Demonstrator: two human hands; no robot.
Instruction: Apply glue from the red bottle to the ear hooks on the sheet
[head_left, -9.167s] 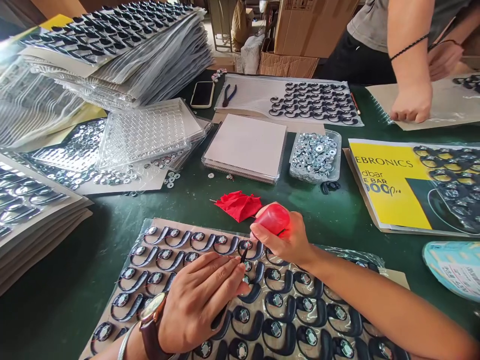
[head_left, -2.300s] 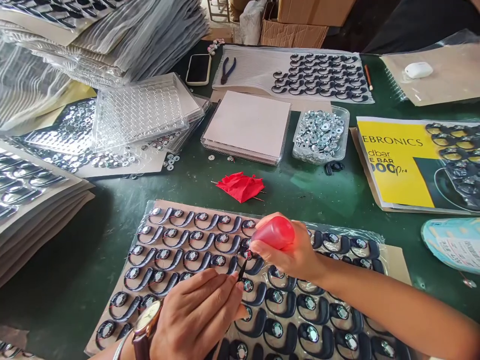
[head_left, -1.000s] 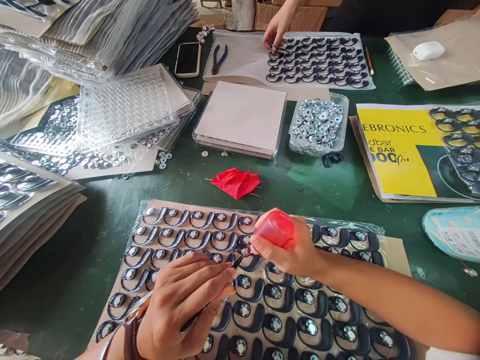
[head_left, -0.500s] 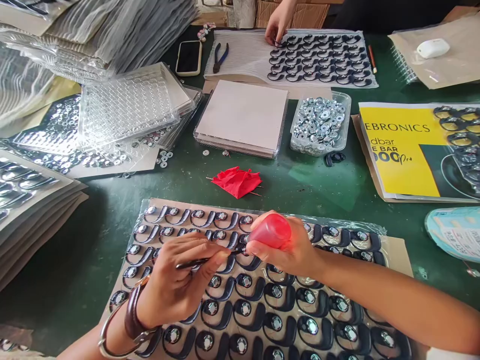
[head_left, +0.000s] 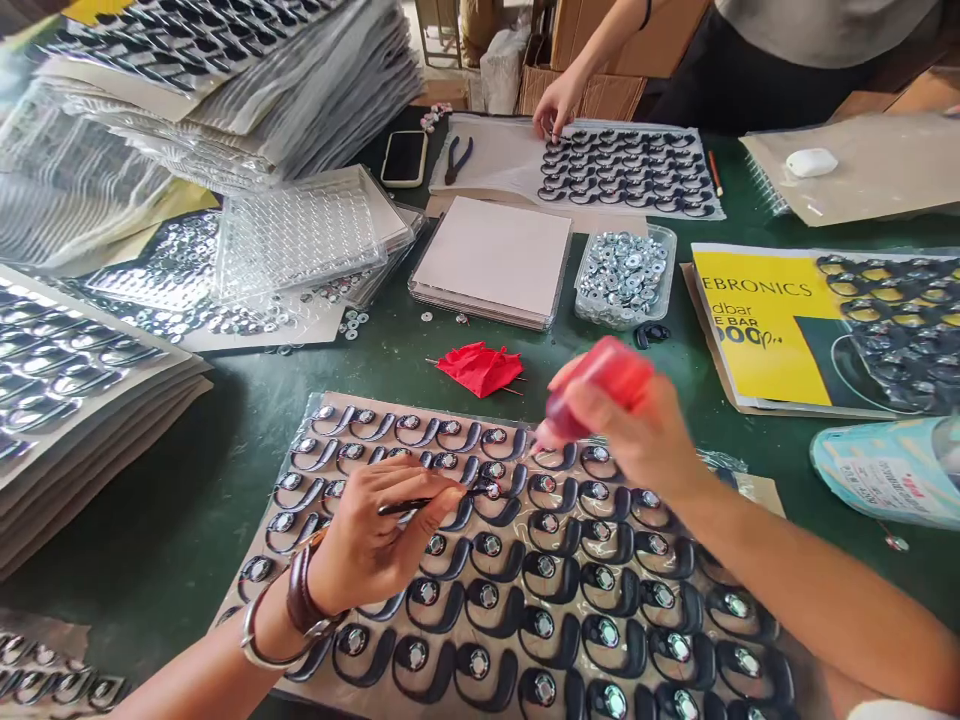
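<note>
My left hand [head_left: 386, 535] pinches slim dark tweezers [head_left: 405, 506], with their tip at a small round metal part [head_left: 493, 490] on one black curved piece. My right hand [head_left: 649, 430] is wrapped round a red squeeze bottle [head_left: 615, 370], blurred by motion. The bottle tilts, its nozzle pointing down and left, above and to the right of the tweezers' tip. Beneath both hands lies a card sheet [head_left: 761, 492] covered in film, bearing rows of black hook-shaped pieces [head_left: 495, 600] with round silver centres.
Beyond the sheet are a red cloth [head_left: 480, 370], a tub of metal washers [head_left: 667, 290] and stacked square boards [head_left: 487, 260]. Stacked sheets [head_left: 90, 440] stand at left. A co-worker's hand [head_left: 559, 105] touches another sheet of black pieces. A yellow printed box [head_left: 750, 350] lies right.
My right hand has moved the red bottle up and right, away from the tweezers' tip. My left hand stays near the same spot on the sheet. The view has tilted up slightly.
</note>
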